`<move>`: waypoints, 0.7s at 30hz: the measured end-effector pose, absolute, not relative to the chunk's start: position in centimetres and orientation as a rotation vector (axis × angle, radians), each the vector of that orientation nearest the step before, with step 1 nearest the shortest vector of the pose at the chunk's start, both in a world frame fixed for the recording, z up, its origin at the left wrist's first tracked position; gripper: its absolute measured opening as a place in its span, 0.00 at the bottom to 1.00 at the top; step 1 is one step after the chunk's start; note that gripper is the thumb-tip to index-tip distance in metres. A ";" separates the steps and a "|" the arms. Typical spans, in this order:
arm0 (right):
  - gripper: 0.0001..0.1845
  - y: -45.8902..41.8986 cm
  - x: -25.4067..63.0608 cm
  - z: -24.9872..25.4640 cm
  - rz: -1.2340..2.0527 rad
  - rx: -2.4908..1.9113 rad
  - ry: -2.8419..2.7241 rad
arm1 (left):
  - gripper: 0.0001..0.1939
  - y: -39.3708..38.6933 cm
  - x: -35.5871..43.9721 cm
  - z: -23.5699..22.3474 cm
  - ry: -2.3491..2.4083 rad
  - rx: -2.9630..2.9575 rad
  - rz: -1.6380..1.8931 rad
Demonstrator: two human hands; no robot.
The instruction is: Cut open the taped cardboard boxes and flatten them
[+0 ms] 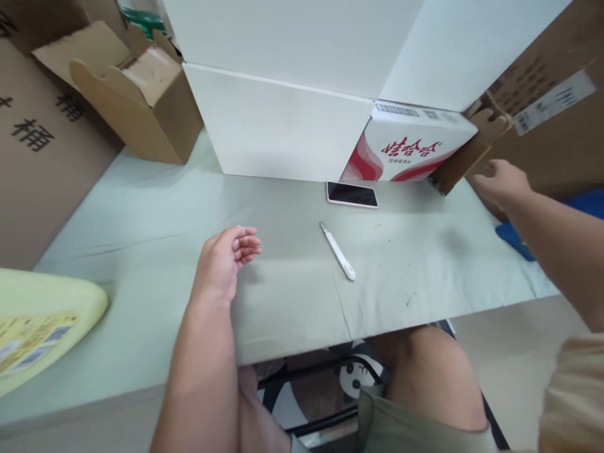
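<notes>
My left hand (pixel 230 257) hovers over the pale green tablecloth (pixel 287 302), its fingers loosely bent and nothing in its palm. To its right lies a slim white-handled knife (pixel 338 253) with a narrow metal tip pointing away from me. Behind the knife a phone (pixel 352 195) rests flat, its dark screen facing up. Raised at the right is my right hand (pixel 506 182), near a narrow cardboard box (pixel 472 148). Its fingers are curled closed, and whatever they may hold is hidden.
White boxes (pixel 283 126) stand stacked at the back, beside a red-and-white printed carton (pixel 410 145). An open cardboard box (pixel 155 107) is at back left, and a yellow-green container (pixel 51 327) at the left edge. Something blue (pixel 516 241) shows beneath my right arm.
</notes>
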State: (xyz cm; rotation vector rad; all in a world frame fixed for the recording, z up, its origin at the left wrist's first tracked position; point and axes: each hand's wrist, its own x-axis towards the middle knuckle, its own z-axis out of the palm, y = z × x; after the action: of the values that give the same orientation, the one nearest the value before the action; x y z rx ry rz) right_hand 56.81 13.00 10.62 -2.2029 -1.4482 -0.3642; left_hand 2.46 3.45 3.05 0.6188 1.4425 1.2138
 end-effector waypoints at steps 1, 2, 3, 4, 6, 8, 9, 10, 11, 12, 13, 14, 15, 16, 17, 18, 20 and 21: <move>0.15 12.9 55.6 11.4 -0.357 -2.204 -1.417 | 0.22 3.3 2.3 3.2 1.432 0.607 1.229; 0.17 12.8 54.2 12.0 -0.335 -2.182 -1.407 | 0.22 3.1 2.0 3.3 1.421 0.595 1.247; 0.18 12.9 52.4 12.5 -0.299 -2.155 -1.418 | 0.22 2.9 1.8 3.4 1.409 0.582 1.265; 0.18 13.1 50.4 12.9 -0.249 -2.112 -1.454 | 0.22 2.7 1.5 3.4 1.396 0.571 1.282; 0.17 13.5 45.6 13.0 -0.125 -2.004 -1.576 | 0.22 2.3 0.8 3.5 1.367 0.553 1.310; 0.13 14.0 40.0 12.5 0.009 -1.870 -1.737 | 0.22 1.9 0.0 3.5 1.340 0.534 1.330; 0.12 14.2 37.0 12.1 0.070 -1.796 -1.820 | 0.22 1.7 -0.4 3.5 1.329 0.522 1.339; 0.10 14.4 33.8 11.6 0.126 -1.726 -1.898 | 0.22 1.5 -0.8 3.5 1.322 0.509 1.350; 0.08 14.5 30.6 11.1 0.179 -1.653 -1.976 | 0.23 1.4 -1.2 3.6 1.318 0.497 1.362; 0.07 14.7 27.2 10.6 0.219 -1.573 -2.045 | 0.23 1.3 -1.5 3.6 1.316 0.486 1.375; 0.08 15.0 23.8 10.2 0.264 -1.483 -2.126 | 0.24 1.2 -1.9 3.7 1.316 0.475 1.388; 0.10 15.4 20.4 10.0 0.315 -1.346 -2.247 | 0.24 1.1 -2.2 3.8 1.316 0.465 1.399; 0.11 16.0 17.1 9.8 0.333 -1.218 -2.337 | 0.23 1.1 -2.5 3.8 1.317 0.455 1.406; 0.13 16.8 13.8 9.8 0.334 -1.118 -2.397 | 0.23 1.0 -2.7 3.9 1.316 0.447 1.410; 0.15 17.8 10.7 9.8 0.333 -1.054 -2.437 | 0.23 1.0 -3.0 3.9 1.315 0.442 1.414; 0.17 18.9 7.9 9.9 0.322 -1.020 -2.460 | 0.22 1.0 -3.2 3.9 1.314 0.440 1.417; 0.19 21.5 3.1 10.2 0.313 -1.065 -2.475 | 0.21 1.0 -3.5 3.9 1.308 0.446 1.422; 0.20 22.8 1.2 10.3 0.320 -1.124 -2.472 | 0.21 1.0 -3.7 3.9 1.306 0.448 1.424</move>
State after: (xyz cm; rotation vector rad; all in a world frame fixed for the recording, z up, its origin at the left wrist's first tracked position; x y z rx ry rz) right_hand 1.22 22.83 10.28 -1.1237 -2.4716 0.3196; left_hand -3.70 0.99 3.86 0.4480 1.3058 1.4241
